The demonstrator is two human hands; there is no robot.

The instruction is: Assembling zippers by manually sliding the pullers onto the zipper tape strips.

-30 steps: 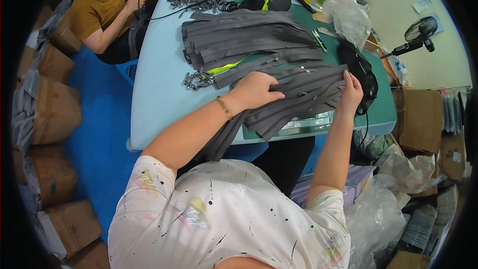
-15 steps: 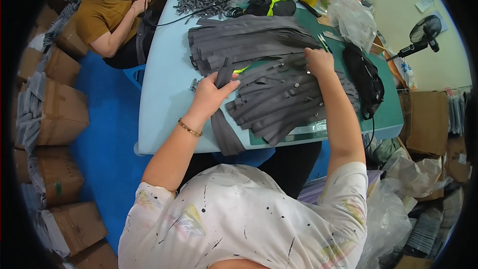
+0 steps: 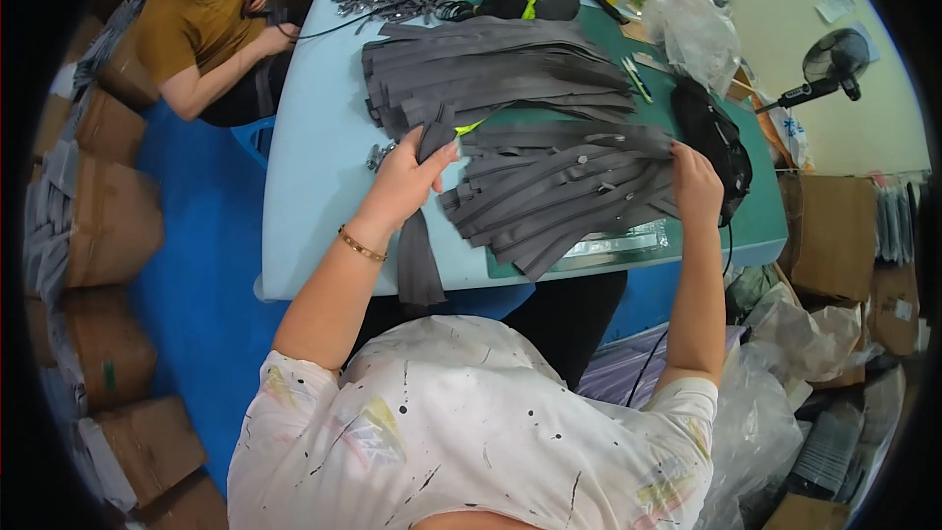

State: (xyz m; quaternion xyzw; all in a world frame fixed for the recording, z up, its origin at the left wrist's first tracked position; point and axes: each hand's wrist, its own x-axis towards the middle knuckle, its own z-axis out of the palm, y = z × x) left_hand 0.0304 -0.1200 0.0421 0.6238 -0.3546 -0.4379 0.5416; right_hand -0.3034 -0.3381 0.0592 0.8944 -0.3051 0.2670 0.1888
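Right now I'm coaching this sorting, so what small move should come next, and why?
Probably draw the grey strip clear with the left hand, since it is pinched at its top end and hangs over the table edge, while the right hand steadies the fanned pile.

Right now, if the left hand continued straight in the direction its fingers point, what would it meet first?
The left hand, gripping a grey strip, points up and away across the table. It would probably first meet the far stack of grey strips, just past its fingertips, though the picture does not settle the height between them.
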